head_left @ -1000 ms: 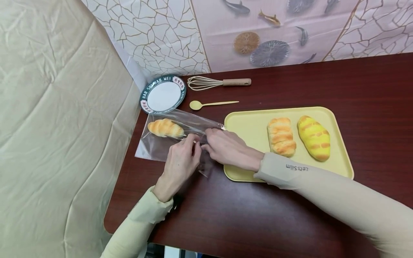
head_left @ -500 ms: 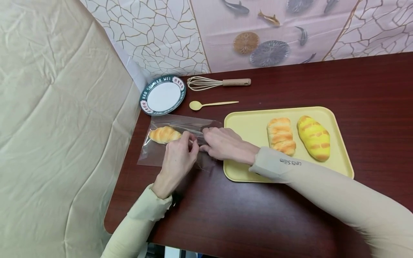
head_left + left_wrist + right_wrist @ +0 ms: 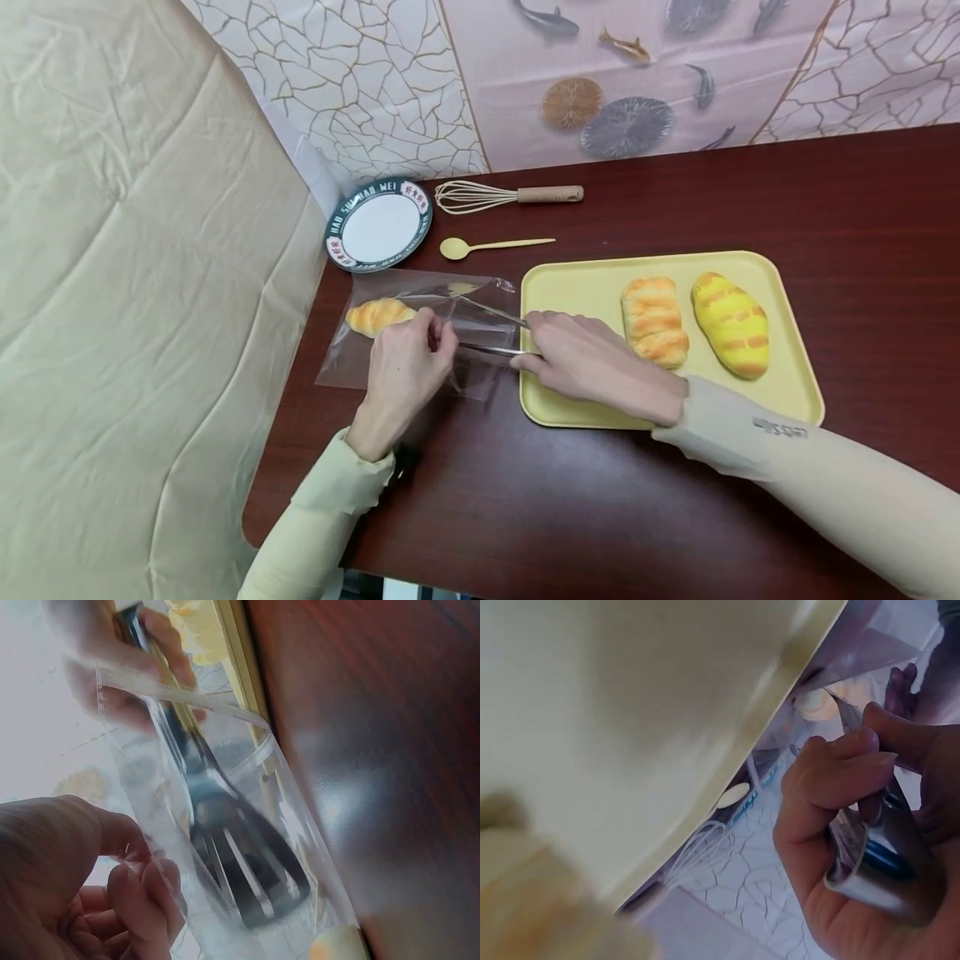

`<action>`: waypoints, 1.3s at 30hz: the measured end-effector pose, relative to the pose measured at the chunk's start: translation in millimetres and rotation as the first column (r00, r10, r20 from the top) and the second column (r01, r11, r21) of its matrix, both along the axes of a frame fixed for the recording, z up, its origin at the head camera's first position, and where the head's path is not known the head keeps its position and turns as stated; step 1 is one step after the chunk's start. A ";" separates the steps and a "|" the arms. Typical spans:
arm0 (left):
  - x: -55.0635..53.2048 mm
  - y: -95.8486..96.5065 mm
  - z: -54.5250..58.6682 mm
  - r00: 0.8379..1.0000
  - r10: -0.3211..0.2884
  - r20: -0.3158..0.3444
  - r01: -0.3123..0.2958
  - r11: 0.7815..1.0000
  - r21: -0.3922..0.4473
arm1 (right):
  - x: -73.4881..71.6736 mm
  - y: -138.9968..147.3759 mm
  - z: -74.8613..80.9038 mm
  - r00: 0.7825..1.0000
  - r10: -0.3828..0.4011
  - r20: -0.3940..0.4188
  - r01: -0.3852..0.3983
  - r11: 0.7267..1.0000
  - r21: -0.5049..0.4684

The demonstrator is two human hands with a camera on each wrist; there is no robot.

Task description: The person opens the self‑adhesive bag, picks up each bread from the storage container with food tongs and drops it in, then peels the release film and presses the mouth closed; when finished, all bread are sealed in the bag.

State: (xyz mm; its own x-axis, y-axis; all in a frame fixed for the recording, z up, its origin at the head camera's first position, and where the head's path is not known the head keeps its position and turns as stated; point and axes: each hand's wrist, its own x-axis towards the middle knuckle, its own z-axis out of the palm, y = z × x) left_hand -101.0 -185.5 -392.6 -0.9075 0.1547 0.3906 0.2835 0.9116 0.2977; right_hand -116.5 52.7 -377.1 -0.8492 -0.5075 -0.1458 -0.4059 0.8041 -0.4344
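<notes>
A clear plastic bag lies on the table with a golden ridged bread roll in its left part. My left hand pinches the bag's edge between thumb and fingers, covering the roll's right end. Steel tongs extend from my right hand, which grips them near the bent end. Their two arms stand apart, and a slotted head shows inside the bag's mouth in the left wrist view. That hand is over the left side of a yellow tray, right of the bag.
On the tray sit a browned ridged bread and a yellow striped bread. Behind the bag are a green-rimmed plate, a yellow spoon and a whisk. A cloth-covered surface borders the table's left side.
My right hand has drawn the tongs rightward, away from the roll, exposing their arms. The bag and roll have settled slightly nearer me. My left hand keeps its pinch, shifting a little left.
</notes>
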 end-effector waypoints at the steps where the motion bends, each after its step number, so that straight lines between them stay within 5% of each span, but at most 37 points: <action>1: -0.4 0.0 0.2 1.000 0.000 0.004 0.000 1.000 -0.001 | 3.7 5.6 1.5 1.000 -0.015 -0.004 0.015 1.000 0.002; 16: -5.9 -0.2 -4.1 0.990 -0.016 0.142 0.011 0.999 0.036 | 63.5 94.0 7.7 0.974 -0.226 0.010 0.226 0.973 -0.054; 27: -16.1 -6.4 -25.2 0.984 -0.100 0.149 0.070 0.979 0.193 | 105.9 146.4 -2.2 0.933 -0.358 -0.009 0.358 0.934 -0.004; 32: -10.1 2.6 -13.2 0.975 -0.063 0.214 0.016 0.976 0.215 | 115.7 161.9 -6.2 0.922 -0.380 -0.069 0.379 0.925 -0.036; 39: -6.7 1.0 -14.9 0.954 -0.023 0.299 -0.064 0.959 0.276 | 124.2 173.9 -6.9 0.898 -0.428 -0.106 0.421 0.903 -0.080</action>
State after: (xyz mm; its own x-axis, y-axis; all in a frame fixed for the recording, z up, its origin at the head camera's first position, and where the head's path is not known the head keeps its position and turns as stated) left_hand -107.7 -184.5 -407.5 -0.9900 0.0586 0.1281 0.1251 0.7835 0.6086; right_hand 7.7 226.6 -384.0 -0.9950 -0.0991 -0.0138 -0.0822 0.8885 -0.4515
